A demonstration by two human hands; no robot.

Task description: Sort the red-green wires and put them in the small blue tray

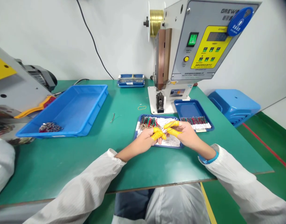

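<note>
Over a blue tray (135, 134) my left hand (149, 137) and my right hand (186, 132) meet, with yellow covers on several fingertips. The fingers of my left hand are closed on a thin white piece (165, 130), too small to tell exactly. My right hand pinches a thin wire, its fingertips close beside the left ones. Below them the tray holds red, green and black wires (147, 120) with metal ends, and many small white pieces (172, 142). A second blue tray (189, 109), to the right, holds a row of wires with white ends (200, 123).
A grey machine (182, 59) with a wire spool (156, 23) stands behind the trays. At left is a large blue bin (79, 102) with metal-ended parts (50, 127). A rubber band (142, 108) and loose wire (113, 118) lie on the green table (98, 161). Another person's white sleeve (2, 165) shows.
</note>
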